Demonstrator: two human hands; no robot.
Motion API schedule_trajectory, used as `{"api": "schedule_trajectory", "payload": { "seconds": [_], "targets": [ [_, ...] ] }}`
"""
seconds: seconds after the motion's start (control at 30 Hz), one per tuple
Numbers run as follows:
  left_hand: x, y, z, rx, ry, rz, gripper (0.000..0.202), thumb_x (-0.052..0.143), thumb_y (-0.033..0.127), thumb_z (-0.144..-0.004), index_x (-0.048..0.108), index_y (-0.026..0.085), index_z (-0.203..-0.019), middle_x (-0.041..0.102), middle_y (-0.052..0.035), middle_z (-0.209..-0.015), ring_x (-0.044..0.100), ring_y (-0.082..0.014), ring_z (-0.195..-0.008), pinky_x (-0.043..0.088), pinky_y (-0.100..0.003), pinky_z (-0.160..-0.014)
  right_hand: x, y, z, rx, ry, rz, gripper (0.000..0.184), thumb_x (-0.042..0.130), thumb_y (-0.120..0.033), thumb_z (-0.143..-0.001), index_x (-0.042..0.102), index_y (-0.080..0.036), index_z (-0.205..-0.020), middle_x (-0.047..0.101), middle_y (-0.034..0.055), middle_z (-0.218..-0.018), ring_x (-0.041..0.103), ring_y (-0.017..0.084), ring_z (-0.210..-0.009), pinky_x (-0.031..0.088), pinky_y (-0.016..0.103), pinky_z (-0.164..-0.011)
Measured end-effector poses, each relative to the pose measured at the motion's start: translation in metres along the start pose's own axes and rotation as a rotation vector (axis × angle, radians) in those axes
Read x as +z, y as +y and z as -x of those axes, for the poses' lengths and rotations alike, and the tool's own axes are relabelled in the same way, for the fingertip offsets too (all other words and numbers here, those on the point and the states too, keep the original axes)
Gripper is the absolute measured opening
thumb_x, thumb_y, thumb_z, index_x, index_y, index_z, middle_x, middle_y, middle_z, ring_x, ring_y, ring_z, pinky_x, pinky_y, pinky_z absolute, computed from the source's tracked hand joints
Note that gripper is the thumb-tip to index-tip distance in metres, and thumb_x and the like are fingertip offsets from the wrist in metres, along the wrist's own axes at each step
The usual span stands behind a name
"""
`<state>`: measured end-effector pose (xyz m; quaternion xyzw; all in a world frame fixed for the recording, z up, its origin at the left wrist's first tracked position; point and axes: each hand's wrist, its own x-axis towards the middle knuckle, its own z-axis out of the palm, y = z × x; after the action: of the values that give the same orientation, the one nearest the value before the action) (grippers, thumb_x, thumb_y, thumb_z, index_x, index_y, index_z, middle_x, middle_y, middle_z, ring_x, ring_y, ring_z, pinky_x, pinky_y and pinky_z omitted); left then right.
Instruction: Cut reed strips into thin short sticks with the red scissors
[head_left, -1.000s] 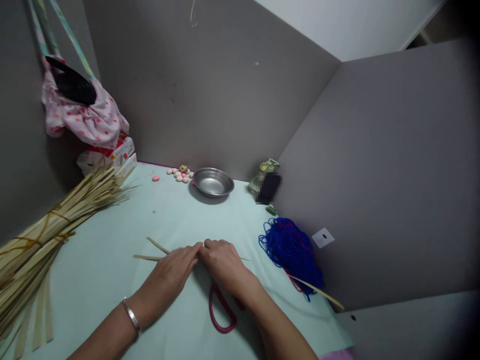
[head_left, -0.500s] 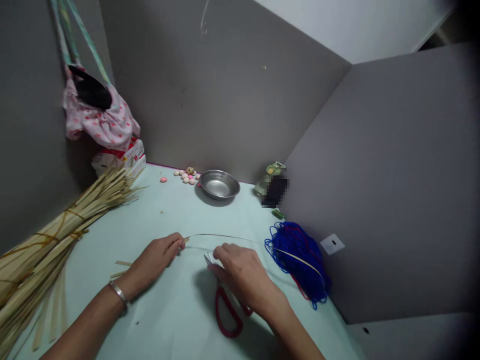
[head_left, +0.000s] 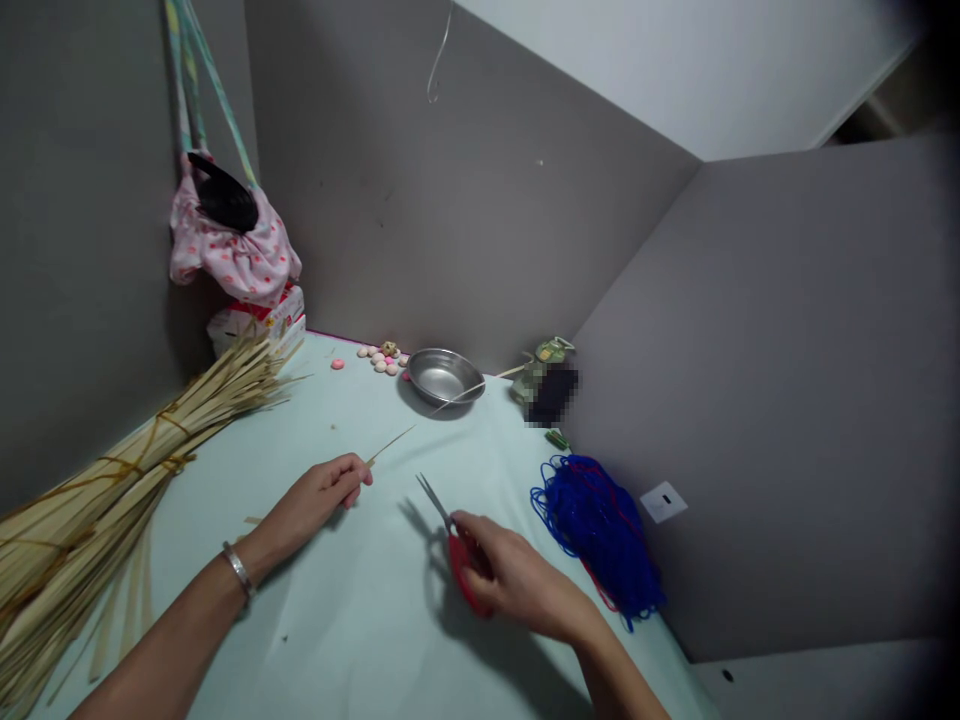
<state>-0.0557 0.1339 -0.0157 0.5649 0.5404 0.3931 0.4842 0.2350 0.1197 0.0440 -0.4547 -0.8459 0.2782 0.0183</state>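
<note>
Pinched in my left hand [head_left: 337,482] is one end of a thin straw strip [head_left: 391,440], which runs away to the upper right, over the metal bowl's rim. A silver bangle [head_left: 238,572] circles my left wrist. My right hand [head_left: 504,575] is closed around the red handles of a pair of scissors [head_left: 436,502]. Their blades point up and left, slightly apart, and do not touch the strip. Part of the handles is hidden by my fingers.
A tied bundle of straw strips [head_left: 142,465] fills the left side. Blue cord [head_left: 596,530] lies at the right by the grey wall. Along the back are pink and white pebble-like pieces [head_left: 381,362], a metal bowl [head_left: 444,378] and a greenish bag [head_left: 529,380]. A polka-dot cloth bag [head_left: 244,255] hangs back left.
My right hand has drawn the scissors back and turned them, so the handles now sit in my grip. The strip's far end has swung from the blue cord toward the back.
</note>
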Motion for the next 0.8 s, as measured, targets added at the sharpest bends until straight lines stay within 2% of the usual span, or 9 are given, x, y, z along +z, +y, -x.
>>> {"api": "schedule_trajectory", "payload": {
  "seconds": [0.07,0.13,0.23,0.33,0.47,0.57,0.7,0.8],
  "targets": [
    [-0.001,0.001,0.001,-0.007,-0.026,0.017,0.035,0.046,0.051,-0.092,0.06,0.02,-0.085,0.045,0.006,-0.062,0.034,-0.013,-0.055,0.025,-0.023,-0.053,-0.007,0.009,-0.011,-0.038,-0.031,-0.192,0.052,0.055,-0.022,-0.088,0.047,-0.022,-0.139,0.064,0.0054,-0.105,0.059,0.018,-0.089,0.044,0.028,-0.078],
    [-0.001,0.001,0.002,-0.016,-0.062,0.034,0.038,0.047,0.054,-0.092,0.06,0.019,-0.084,0.045,0.0061,-0.063,0.031,-0.0123,-0.054,0.022,-0.023,-0.052,-0.01,0.017,-0.024,-0.082,-0.118,-0.36,0.057,0.062,-0.029,-0.086,0.045,-0.022,-0.14,0.062,0.0032,-0.1,0.056,0.016,-0.083,0.045,0.027,-0.075],
    [-0.002,0.003,0.003,-0.027,-0.128,0.059,0.042,0.047,0.059,-0.09,0.059,0.02,-0.084,0.039,0.0074,-0.062,0.028,-0.0116,-0.053,0.019,-0.023,-0.05,-0.008,0.025,-0.041,-0.159,-0.204,-0.515,0.074,0.079,-0.038,-0.074,0.046,-0.022,-0.138,0.056,0.0025,-0.101,0.052,0.015,-0.082,0.045,0.027,-0.074],
    [-0.003,0.005,0.006,-0.033,-0.203,0.064,0.046,0.045,0.063,-0.091,0.061,0.02,-0.086,0.029,0.0087,-0.059,0.025,-0.012,-0.052,0.017,-0.024,-0.049,-0.004,0.028,-0.052,-0.224,-0.291,-0.659,0.073,0.081,-0.045,-0.071,0.049,-0.023,-0.134,0.053,0.0023,-0.101,0.051,0.016,-0.085,0.044,0.028,-0.077],
    [0.0,0.01,0.01,-0.036,-0.299,0.042,0.049,0.043,0.063,-0.092,0.066,0.019,-0.091,0.026,0.0083,-0.058,0.023,-0.0128,-0.053,0.016,-0.026,-0.05,0.0,0.026,-0.063,-0.291,-0.438,-0.767,0.073,0.079,-0.054,-0.073,0.05,-0.024,-0.134,0.053,0.0017,-0.095,0.051,0.016,-0.086,0.043,0.028,-0.076],
    [0.004,0.016,0.013,-0.027,-0.359,0.013,0.05,0.044,0.062,-0.092,0.069,0.019,-0.094,0.029,0.0067,-0.061,0.025,-0.0133,-0.056,0.019,-0.026,-0.053,0.007,0.023,-0.069,-0.339,-0.478,-0.805,0.076,0.073,-0.062,-0.075,0.05,-0.021,-0.134,0.055,0.0018,-0.091,0.052,0.016,-0.082,0.044,0.03,-0.077],
    [0.007,0.021,0.015,0.005,-0.411,-0.024,0.048,0.043,0.059,-0.093,0.071,0.019,-0.094,0.039,0.0044,-0.063,0.03,-0.014,-0.059,0.024,-0.026,-0.055,0.023,0.027,-0.073,-0.395,-0.554,-1.037,0.082,0.068,-0.071,-0.074,0.05,-0.018,-0.134,0.055,0.0031,-0.092,0.051,0.013,-0.074,0.05,0.037,-0.084],
    [0.01,0.023,0.015,0.058,-0.437,0.01,0.033,0.06,0.051,-0.084,0.071,0.02,-0.09,0.054,0.0017,-0.071,0.041,-0.0151,-0.064,0.032,-0.026,-0.06,0.032,0.032,-0.073,-0.392,-0.574,-1.154,0.081,0.067,-0.071,-0.074,0.051,-0.017,-0.132,0.055,0.0031,-0.093,0.048,0.01,-0.068,0.051,0.042,-0.087]
  ]
}}
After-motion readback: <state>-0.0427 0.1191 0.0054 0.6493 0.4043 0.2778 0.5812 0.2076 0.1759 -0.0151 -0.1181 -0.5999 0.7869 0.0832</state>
